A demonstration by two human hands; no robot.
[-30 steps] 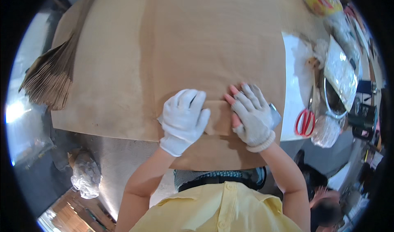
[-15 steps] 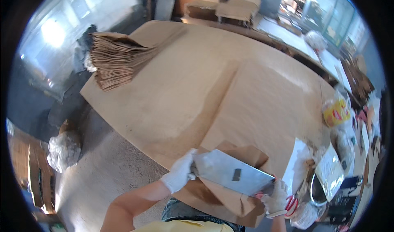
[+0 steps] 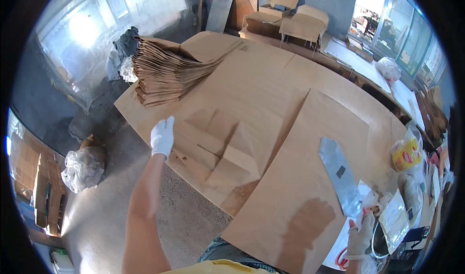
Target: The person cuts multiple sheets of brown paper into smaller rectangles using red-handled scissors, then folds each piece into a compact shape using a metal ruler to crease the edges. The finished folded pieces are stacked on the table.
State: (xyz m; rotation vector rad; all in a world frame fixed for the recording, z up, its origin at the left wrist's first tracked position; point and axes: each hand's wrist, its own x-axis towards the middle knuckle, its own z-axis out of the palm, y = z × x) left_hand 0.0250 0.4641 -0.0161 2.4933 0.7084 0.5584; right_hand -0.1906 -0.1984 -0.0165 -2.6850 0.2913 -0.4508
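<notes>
My left hand [image 3: 162, 137], in a white knit glove, is above the table's near-left edge with its fingers partly stretched and nothing visible between them. Just right of it lies a brown paper bag [image 3: 237, 160] with its end folded into flaps. In my right hand [image 3: 359, 237], also gloved, is the lower end of a long grey metal plate [image 3: 335, 170] with a small dark patch. The plate extends over another flat brown paper bag [image 3: 295, 177], which carries my hand's shadow. Red-handled scissors [image 3: 342, 258] lie partly hidden beside my right wrist.
A fanned stack of brown paper bags [image 3: 167, 73] sits at the table's far left. Along the right edge are a yellow-and-clear plastic package [image 3: 407, 153], a clear-wrapped packet [image 3: 393, 220] and other clutter. A plastic-wrapped bundle [image 3: 83, 170] rests on the floor at left.
The folded-end bag has moved left and away, off the metal plate. My left hand has let go of the plate and moved the same way. The plate has swung more upright in my right hand.
</notes>
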